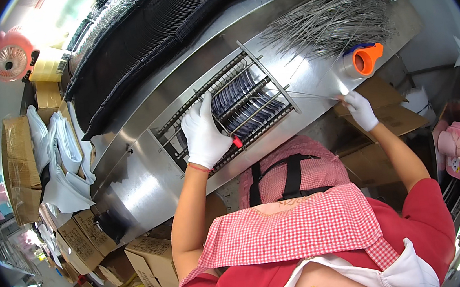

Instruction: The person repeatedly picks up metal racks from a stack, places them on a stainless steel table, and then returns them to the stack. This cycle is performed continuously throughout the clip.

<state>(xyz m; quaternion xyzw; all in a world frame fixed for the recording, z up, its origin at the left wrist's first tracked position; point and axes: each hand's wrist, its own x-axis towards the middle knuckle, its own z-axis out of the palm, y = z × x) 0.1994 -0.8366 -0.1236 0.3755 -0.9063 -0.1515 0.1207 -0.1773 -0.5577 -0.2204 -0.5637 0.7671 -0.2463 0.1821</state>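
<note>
A metal rack with notched bars (266,73) lies tilted on the steel table, with a row of dark, thin curved pieces (244,103) set between its bars. My left hand (207,135), in a white glove, rests on the rack's left part, its fingers spread over the bars. Beside its fingertips is a small red piece (237,142) on the rack. My right hand (359,109), also gloved, pinches the ends of some thin metal wires (314,95) to the right of the rack; the wires run back to the dark pieces.
A large heap of thin metal wires (331,21) lies at the back right, near an orange tape dispenser (363,60). Long stacks of black items (151,46) line the raised back ledge. Cardboard boxes (153,258) stand below the table at left; an open carton (392,108) is at right.
</note>
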